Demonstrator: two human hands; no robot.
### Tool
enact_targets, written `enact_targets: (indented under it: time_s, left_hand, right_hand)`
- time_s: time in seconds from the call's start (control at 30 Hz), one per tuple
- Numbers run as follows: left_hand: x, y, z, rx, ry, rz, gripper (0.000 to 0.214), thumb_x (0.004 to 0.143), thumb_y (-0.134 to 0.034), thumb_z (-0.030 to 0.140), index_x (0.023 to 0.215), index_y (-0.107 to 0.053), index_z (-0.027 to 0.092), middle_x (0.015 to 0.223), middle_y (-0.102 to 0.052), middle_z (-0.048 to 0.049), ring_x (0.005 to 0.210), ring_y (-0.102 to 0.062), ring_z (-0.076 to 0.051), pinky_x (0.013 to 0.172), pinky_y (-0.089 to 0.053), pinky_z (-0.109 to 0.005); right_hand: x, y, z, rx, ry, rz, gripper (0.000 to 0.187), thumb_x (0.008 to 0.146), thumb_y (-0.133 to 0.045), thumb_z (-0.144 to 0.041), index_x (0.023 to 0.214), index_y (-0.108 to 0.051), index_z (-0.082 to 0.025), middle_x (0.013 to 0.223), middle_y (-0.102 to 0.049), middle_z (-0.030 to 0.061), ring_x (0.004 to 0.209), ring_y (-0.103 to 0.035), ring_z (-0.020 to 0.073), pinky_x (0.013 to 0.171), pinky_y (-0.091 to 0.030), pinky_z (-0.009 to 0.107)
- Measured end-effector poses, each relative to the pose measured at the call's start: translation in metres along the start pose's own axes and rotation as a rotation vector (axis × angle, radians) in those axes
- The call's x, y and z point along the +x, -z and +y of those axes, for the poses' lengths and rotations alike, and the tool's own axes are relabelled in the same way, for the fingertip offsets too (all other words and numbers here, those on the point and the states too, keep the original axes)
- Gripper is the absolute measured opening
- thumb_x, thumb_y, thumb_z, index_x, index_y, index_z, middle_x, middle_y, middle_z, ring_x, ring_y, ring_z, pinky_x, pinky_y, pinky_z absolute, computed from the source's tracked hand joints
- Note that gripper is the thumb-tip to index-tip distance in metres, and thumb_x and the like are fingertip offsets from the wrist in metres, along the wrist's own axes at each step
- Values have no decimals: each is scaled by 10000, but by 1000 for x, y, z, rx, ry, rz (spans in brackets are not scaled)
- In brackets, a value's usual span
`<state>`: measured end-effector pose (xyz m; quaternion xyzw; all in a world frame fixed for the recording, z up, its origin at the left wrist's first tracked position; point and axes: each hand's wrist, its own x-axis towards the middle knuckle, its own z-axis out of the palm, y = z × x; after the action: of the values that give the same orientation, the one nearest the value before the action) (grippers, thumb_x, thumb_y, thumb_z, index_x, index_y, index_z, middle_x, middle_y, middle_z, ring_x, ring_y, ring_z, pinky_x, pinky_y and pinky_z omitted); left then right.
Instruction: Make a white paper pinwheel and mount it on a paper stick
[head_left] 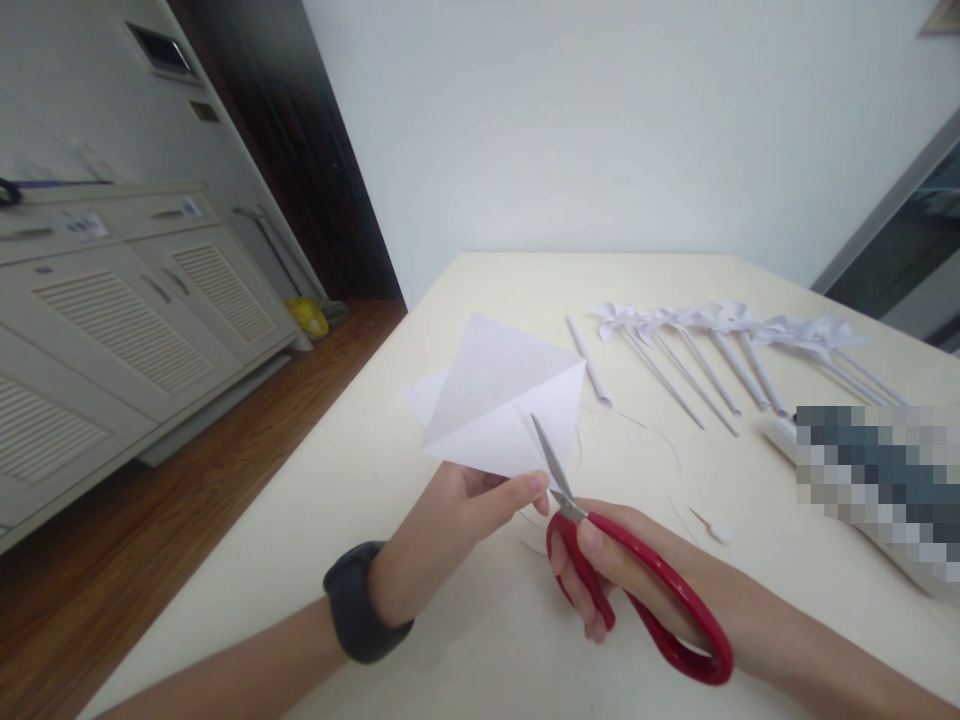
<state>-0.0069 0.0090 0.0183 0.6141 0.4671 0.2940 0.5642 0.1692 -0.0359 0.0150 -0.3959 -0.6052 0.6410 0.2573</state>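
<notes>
My left hand (457, 525), with a black watch on the wrist, pinches the near edge of a folded white paper sheet (499, 400) and holds it up over the cream table (375, 520). My right hand (622, 575) grips red-handled scissors (645, 590). The scissor blades point up and away, with their tips over the paper's near edge beside my left thumb.
A row of several white paper pinwheels on rolled paper sticks (720, 345) lies at the far right of the table, with one bare paper stick (589, 365) beside them. A small paper scrap (709, 525) lies near my right hand. White cabinets (112, 320) stand on the left.
</notes>
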Motion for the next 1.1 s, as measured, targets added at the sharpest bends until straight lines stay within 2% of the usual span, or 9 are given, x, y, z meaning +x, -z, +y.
enact_targets:
  time_s: [0.13,0.33,0.53,0.8,0.93,1.1]
  left_hand:
    - [0,0,1,2,7,-16,277,762,-550,357,577,-610,161,416,-265,68,407,-226,-68,403,-191,-221]
    - [0,1,1,19,3,-6,289,764,-544,373,578,-605,160,429,-269,65,424,-235,-71,409,-209,-215]
    - [0,2,4,59,31,-20,298,766,-537,381,592,-608,149,434,-260,69,423,-232,-70,409,-212,-217]
    - [2,4,-2,11,-46,-76,290,818,-481,370,660,-597,157,440,-267,75,447,-260,-79,480,-247,-239]
    - [4,5,-6,-65,-89,-44,281,839,-453,329,658,-587,161,445,-259,74,464,-264,-87,540,-298,-251]
    - [3,4,-8,-53,-43,4,283,816,-487,345,641,-610,160,457,-257,72,468,-274,-85,566,-327,-258]
  right_hand:
    - [0,1,0,-12,-1,-17,393,882,-343,-464,634,-419,-169,622,-519,19,638,-503,128,728,-439,322]
    - [0,0,1,37,-19,3,344,895,-335,-435,743,-473,-159,611,-521,6,619,-509,126,731,-448,344]
    - [2,1,8,38,7,-3,343,899,-328,-438,757,-472,-161,588,-497,-13,571,-489,109,677,-440,303]
    - [1,5,17,-80,-16,22,342,904,-309,-439,806,-491,-166,632,-530,0,584,-499,113,630,-430,267]
    - [-1,5,16,-130,-17,17,367,903,-307,-445,740,-480,-166,630,-533,2,597,-508,113,650,-429,268]
    - [-2,4,7,-78,-25,17,362,898,-328,-442,737,-489,-161,605,-513,-6,582,-496,114,646,-420,276]
